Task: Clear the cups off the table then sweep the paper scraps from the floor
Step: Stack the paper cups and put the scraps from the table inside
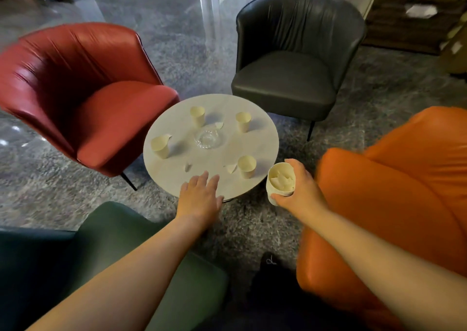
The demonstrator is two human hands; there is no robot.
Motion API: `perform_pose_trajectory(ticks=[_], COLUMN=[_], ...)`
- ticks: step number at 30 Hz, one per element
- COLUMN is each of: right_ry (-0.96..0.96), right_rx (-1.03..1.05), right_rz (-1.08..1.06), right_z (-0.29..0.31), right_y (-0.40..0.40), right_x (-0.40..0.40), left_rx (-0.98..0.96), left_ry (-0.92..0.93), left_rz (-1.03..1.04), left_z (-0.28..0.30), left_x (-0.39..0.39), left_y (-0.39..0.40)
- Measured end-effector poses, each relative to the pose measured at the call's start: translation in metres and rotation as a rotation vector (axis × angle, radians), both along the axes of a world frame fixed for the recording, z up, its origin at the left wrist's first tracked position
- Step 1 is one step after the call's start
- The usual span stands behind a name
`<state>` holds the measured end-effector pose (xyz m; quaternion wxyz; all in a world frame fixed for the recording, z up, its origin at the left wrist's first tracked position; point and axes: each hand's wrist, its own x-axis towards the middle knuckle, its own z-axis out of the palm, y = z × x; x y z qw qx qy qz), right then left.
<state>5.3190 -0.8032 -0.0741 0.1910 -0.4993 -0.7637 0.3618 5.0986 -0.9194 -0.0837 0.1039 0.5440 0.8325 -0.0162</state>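
**Cups on the round table, stack in my right hand**

Armchairs ring the table: red chair (83,95) at its far-left edge, black chair (295,60) at its far-right edge, orange chair (394,204) on the right, green chair (141,254) at the near side. On the round table (177,176), 4 paper cups stand upright: far-left cup (197,116), far-right cup (243,121), left-edge cup (160,146), near-right cup (247,166). A glass dish (208,138) sits at the centre, with paper scraps (230,168) nearby. My left hand (199,199) lies flat, fingers straight, over the near edge. My right hand (300,191) grips a cup stack (280,182) holding scraps, just off the near-right edge.
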Motion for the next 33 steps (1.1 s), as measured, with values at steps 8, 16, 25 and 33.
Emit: perform_pose_trajectory(ticks=[8,16,25,33], right_ry=[0.008,0.109,0.12,0.092], right_rx=[-0.04,-0.13,-0.222,-0.231], right_rz=[0.091,0.218,0.247,0.274], right_z=[-0.013,-0.038,-0.088,-0.088], right_y=[0.098,0.141,0.168,0.193], right_x=[-0.026,-0.064,-0.112,-0.136], left_rx=[-0.092,-0.053,0.095,0.106], left_ry=[-0.158,-0.613,-0.836,-0.829], left_rz=[0.078,0.324,0.547,0.534], left_z=[-0.033,-0.096,-0.145,-0.15], left_x=[-0.008,-0.007,-0.018,-0.042], left_y=[0.098,0.14,0.174,0.191])
